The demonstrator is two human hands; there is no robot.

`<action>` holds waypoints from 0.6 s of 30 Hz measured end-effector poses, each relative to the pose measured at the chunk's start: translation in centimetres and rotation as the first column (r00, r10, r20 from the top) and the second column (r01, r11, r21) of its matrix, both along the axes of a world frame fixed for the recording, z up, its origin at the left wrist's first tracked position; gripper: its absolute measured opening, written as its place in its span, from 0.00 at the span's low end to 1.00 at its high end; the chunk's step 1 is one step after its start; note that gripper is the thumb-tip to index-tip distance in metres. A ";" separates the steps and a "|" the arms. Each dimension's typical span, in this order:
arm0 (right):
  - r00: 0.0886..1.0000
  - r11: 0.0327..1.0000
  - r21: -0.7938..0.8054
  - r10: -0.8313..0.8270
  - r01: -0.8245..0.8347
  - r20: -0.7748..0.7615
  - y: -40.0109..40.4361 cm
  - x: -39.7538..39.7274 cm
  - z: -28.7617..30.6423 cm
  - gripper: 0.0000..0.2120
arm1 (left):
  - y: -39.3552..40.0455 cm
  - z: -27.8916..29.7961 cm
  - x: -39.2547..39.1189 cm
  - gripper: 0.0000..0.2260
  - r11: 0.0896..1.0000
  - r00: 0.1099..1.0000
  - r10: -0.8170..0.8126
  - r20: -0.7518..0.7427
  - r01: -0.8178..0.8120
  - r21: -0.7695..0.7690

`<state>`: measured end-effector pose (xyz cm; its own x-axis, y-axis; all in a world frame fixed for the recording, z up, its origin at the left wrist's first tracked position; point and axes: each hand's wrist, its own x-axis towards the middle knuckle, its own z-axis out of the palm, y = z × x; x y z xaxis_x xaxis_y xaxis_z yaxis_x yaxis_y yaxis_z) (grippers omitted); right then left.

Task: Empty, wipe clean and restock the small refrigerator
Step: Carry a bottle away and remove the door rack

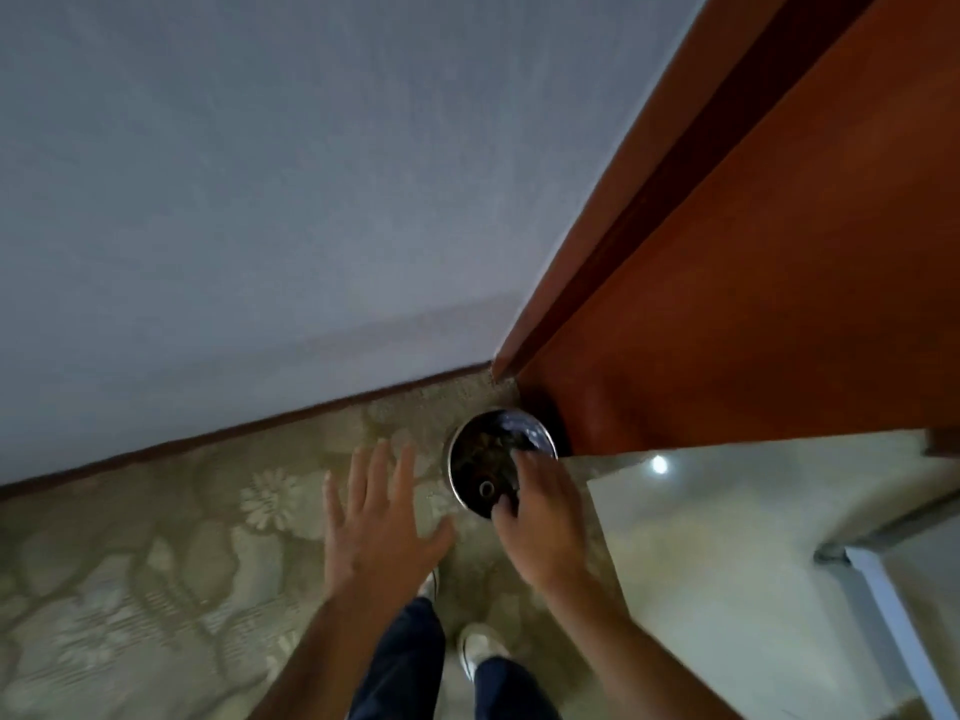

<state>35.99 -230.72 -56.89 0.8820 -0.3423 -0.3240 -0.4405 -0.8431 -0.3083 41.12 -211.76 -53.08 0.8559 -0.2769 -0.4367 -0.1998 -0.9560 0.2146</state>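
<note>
A round metal waste bin (540, 433) stands on the carpet in the corner between the wall and a wooden panel, with dark rubbish and a small ring-shaped thing inside. My right hand (543, 527) hovers over the bin's near rim, back of the hand up, fingers curled down toward the opening; whether they hold anything is hidden. My left hand (382, 522) is spread flat in the air to the left of the bin, holding nothing. No refrigerator is clearly recognisable in view.
A grey wall (260, 200) fills the upper left and a reddish wooden panel (753, 278) the upper right. A glossy beige top (727, 553) lies at right, with a white-edged panel (893, 626) below it. Patterned carpet (156, 589) and my shoes (480, 649) show underneath.
</note>
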 end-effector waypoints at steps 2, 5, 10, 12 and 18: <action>0.995 0.997 -0.006 0.083 -0.082 0.060 1.3 -0.6 4.7 0.28 | 0.8 4.3 -1.4 0.44 0.997 0.997 0.070 0.043 -0.069 -0.024; 0.967 0.981 -0.010 0.193 -0.194 0.165 3.3 -2.2 10.9 0.28 | 2.1 10.3 -4.4 0.43 0.985 0.983 0.172 0.062 -0.170 -0.044; 0.891 0.932 -0.008 0.349 -0.363 0.290 7.5 -4.2 21.3 0.31 | 5.6 19.5 -10.4 0.42 0.920 0.899 0.391 0.199 -0.385 -0.068; 0.834 0.888 -0.007 0.434 -0.460 0.342 9.5 -5.4 24.3 0.32 | 7.3 22.7 -13.1 0.42 0.894 0.859 0.444 0.254 -0.445 -0.058; 0.623 0.710 -0.060 0.652 -0.702 0.433 17.4 -9.0 31.2 0.31 | 14.6 28.4 -21.4 0.41 0.755 0.676 0.627 0.387 -0.650 -0.090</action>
